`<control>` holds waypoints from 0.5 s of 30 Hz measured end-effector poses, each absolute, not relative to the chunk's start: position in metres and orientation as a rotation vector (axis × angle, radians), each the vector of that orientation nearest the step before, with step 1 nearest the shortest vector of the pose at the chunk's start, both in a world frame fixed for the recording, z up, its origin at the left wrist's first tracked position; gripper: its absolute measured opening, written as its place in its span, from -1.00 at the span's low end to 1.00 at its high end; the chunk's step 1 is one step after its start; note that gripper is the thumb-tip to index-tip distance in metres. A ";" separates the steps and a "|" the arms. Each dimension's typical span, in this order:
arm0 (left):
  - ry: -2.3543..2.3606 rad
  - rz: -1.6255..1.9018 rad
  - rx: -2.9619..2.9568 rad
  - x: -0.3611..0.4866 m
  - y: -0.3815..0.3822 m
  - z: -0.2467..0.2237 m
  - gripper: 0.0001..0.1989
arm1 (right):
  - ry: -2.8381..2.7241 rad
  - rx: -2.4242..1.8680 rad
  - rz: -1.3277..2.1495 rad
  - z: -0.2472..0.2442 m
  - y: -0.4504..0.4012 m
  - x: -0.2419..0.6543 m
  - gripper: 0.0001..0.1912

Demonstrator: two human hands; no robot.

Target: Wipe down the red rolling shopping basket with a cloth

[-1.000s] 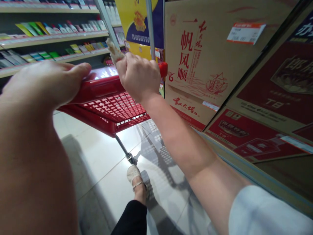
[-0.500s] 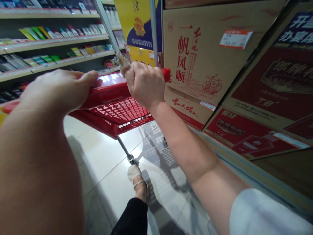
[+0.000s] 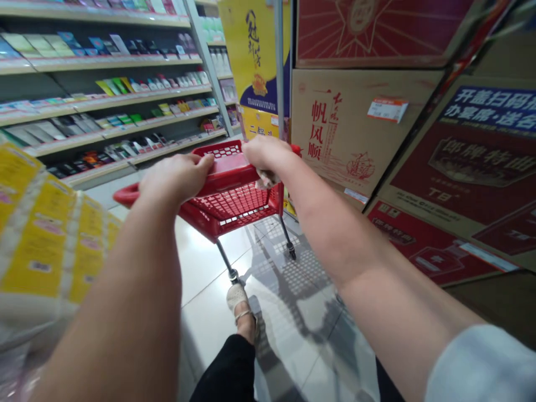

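A red shopping cart (image 3: 209, 224) with a lattice basket stands in front of me. My left hand (image 3: 178, 176) is closed over the left part of its handle (image 3: 228, 163), the thumb lying along the top. On the right end of the handle rests my right hand (image 3: 266, 152), fingers curled down over the far side. A small crumpled beige item (image 3: 266, 180), perhaps a tissue or scrap, shows beneath the right hand. I cannot make out exactly what it is.
Stacked cartons (image 3: 343, 123) line the right side, with a yellow and blue box (image 3: 257, 61) farther ahead. At left are yellow packs (image 3: 46, 229) and shelves (image 3: 125, 61) of tubes and bottles. My foot (image 3: 238, 301) is close behind a cart wheel (image 3: 233, 276) on the tiled floor.
The cart and both hands sit farther ahead in view, arms more extended. My right hand has turned over on the handle; the beige item has gone from above it to below. Yellow packs entered at left.
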State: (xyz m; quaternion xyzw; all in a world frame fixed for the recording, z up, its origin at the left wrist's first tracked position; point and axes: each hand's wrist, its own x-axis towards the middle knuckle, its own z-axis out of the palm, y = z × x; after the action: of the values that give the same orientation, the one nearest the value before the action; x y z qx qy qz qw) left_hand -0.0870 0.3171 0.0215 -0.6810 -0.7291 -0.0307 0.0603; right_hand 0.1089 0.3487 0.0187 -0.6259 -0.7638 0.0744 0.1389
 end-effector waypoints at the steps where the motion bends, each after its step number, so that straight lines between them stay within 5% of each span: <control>1: -2.204 -0.118 -2.081 -0.085 0.309 0.023 -0.18 | -2.191 -1.824 0.192 0.020 0.343 0.109 -0.48; 5: -2.198 -0.211 -2.162 -0.078 0.275 0.028 -0.33 | -2.096 -1.883 0.107 0.020 0.306 0.111 -0.33; 15: -2.199 -0.264 -2.262 -0.082 0.182 0.041 -0.37 | -2.004 -1.800 -0.245 0.011 0.177 0.107 -0.53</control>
State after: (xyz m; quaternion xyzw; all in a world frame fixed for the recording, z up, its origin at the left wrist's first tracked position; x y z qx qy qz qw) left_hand -0.0822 0.1825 0.0410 -0.7145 -0.6946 -0.0835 -0.0118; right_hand 0.1067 0.1767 0.0110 -0.6498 -0.7232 -0.0885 0.2167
